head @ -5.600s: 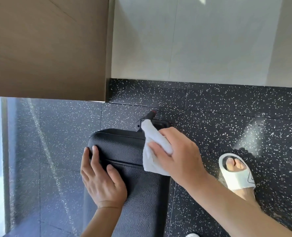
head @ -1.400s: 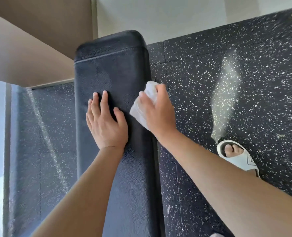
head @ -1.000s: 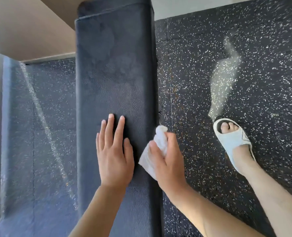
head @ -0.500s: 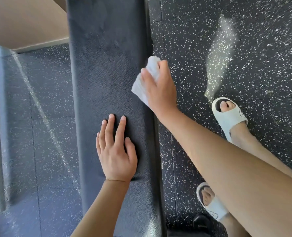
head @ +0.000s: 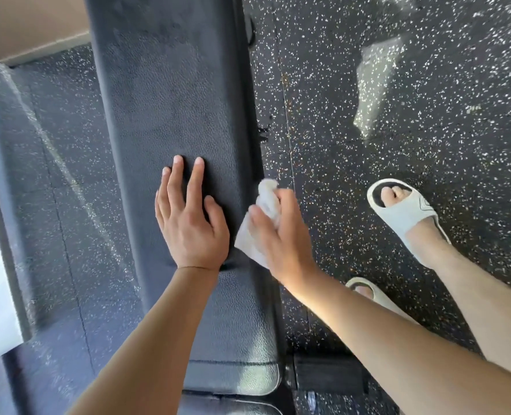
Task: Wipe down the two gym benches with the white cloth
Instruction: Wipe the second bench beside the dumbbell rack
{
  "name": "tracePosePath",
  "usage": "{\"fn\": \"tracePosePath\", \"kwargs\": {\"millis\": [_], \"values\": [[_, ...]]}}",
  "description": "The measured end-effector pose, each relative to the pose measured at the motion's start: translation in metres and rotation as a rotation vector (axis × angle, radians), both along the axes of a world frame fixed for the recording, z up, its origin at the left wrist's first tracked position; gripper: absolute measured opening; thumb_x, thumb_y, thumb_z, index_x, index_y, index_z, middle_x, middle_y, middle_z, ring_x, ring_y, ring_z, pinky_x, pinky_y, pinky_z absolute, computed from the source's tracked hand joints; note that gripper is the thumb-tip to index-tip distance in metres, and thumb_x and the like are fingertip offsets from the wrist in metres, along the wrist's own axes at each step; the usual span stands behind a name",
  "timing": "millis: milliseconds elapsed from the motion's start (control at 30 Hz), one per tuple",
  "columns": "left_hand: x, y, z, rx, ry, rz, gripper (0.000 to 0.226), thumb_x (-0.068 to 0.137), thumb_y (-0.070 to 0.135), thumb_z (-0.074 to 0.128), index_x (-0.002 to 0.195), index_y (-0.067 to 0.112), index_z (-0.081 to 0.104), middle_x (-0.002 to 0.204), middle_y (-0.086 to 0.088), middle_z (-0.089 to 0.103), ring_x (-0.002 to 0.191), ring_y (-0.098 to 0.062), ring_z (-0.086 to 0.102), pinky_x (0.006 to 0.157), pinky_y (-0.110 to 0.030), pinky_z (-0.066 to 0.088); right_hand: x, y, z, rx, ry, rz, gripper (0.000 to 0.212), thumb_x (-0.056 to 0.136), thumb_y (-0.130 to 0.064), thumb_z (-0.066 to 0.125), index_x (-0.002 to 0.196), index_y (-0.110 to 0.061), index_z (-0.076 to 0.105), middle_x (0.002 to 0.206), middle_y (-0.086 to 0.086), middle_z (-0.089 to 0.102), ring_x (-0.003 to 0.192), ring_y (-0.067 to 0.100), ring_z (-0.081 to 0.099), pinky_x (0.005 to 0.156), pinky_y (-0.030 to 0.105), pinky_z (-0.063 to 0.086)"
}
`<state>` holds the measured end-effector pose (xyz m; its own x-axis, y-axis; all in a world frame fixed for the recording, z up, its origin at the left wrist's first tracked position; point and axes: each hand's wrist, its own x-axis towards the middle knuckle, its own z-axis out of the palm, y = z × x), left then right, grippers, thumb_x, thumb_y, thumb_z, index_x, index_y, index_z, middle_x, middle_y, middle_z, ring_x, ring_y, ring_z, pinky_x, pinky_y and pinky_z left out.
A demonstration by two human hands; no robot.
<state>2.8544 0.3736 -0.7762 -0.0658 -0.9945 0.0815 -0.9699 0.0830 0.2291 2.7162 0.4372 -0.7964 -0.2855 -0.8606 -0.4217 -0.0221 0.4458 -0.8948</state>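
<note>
A long black padded gym bench (head: pixel 170 94) runs from the top of the view down to the bottom middle. My left hand (head: pixel 190 218) lies flat on its top surface with the fingers straight. My right hand (head: pixel 281 238) grips a crumpled white cloth (head: pixel 260 223) and presses it against the bench's right edge, just right of my left hand. Part of the cloth is hidden under my fingers. Only this one bench pad shows in full; the edge of another black pad (head: pixel 227 405) shows at the bottom.
Black speckled rubber flooring (head: pixel 368 130) surrounds the bench. My feet in pale slide sandals (head: pixel 404 211) stand on it to the right of the bench. A black base part (head: pixel 329 374) sits at the bench's lower right. A beige wall (head: pixel 23 22) fills the upper left.
My right hand has slid the cloth back down along the bench's right edge, toward me, and is now beside my left hand. My left hand stays flat on the pad.
</note>
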Motion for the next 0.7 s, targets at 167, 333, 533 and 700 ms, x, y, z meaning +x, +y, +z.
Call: {"fn": "tracePosePath", "kwargs": {"millis": [167,333,533,700], "values": [[0.001,0.0,-0.001,-0.018,0.002,-0.018,0.059,0.099,0.021,0.046,0.158,0.024,0.046,0.169,-0.005,0.036,0.157,-0.03,0.029,0.13,-0.043,0.019,-0.009,-0.064,-0.002,-0.066,0.11,-0.053,0.026,0.103,-0.049,0.058,0.104,-0.027,0.043,0.098,-0.007,0.054,0.085,0.013,0.054,0.072,0.037,0.047],[-0.002,-0.001,0.002,-0.011,-0.004,-0.015,0.059,0.099,0.022,0.044,0.157,0.022,0.048,0.168,-0.007,0.037,0.156,-0.032,0.032,0.128,-0.047,0.023,0.014,0.051,-0.001,0.044,-0.024,0.011,0.02,0.097,-0.041,0.062,0.099,-0.033,0.045,0.081,-0.005,0.051,0.069,0.015,0.053,0.058,0.048,0.049],[-0.002,0.001,0.002,-0.014,-0.01,-0.015,0.058,0.099,0.021,0.045,0.158,0.023,0.047,0.168,-0.007,0.037,0.156,-0.032,0.032,0.128,-0.048,0.023,0.045,0.223,0.014,0.04,0.003,0.168,0.024,0.103,-0.051,0.052,0.12,-0.037,0.044,0.095,-0.016,0.053,0.082,0.0,0.061,0.068,0.012,0.044],[-0.001,0.001,0.0,-0.028,-0.008,-0.018,0.058,0.099,0.021,0.046,0.158,0.025,0.047,0.168,-0.005,0.037,0.156,-0.031,0.032,0.128,-0.048,0.024,0.036,0.167,0.013,0.101,0.045,0.139,0.031,0.1,-0.064,0.048,0.107,-0.034,0.041,0.082,-0.012,0.048,0.065,0.004,0.051,0.06,0.025,0.038]]}}
